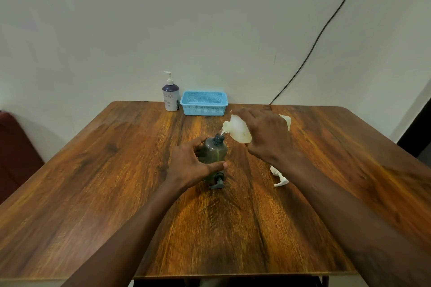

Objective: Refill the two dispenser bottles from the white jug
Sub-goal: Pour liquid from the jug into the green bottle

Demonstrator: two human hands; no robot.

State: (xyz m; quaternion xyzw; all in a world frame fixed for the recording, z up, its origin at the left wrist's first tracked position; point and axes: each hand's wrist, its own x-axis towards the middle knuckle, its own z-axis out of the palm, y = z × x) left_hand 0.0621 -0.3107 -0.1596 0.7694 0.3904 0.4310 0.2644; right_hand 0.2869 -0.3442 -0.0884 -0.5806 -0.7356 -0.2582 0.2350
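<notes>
- The white jug (238, 130) is pale and translucent. It is tipped spout-down to the left, above the middle of the worktop (93, 170).
- A thin pale stream runs from its spout into the open neck of the grey bottle (215, 152).
- The grey bottle is smoky, see-through and stands upright on the worktop, directly under the spout.
- Its grey pump (218, 182) lies on the worktop just in front of it.
- The right grip (264, 134) is wrapped over the jug's body from above, grasping it.
- The left grip (191, 165) curls round the grey bottle's side, thumb across the front, grasping it.
- A white pump (280, 178) lies loose beside the right forearm.
- The second bottle (171, 97), white with a purple shoulder and its pump fitted, stands at the far edge beside a blue basket (204, 110).
</notes>
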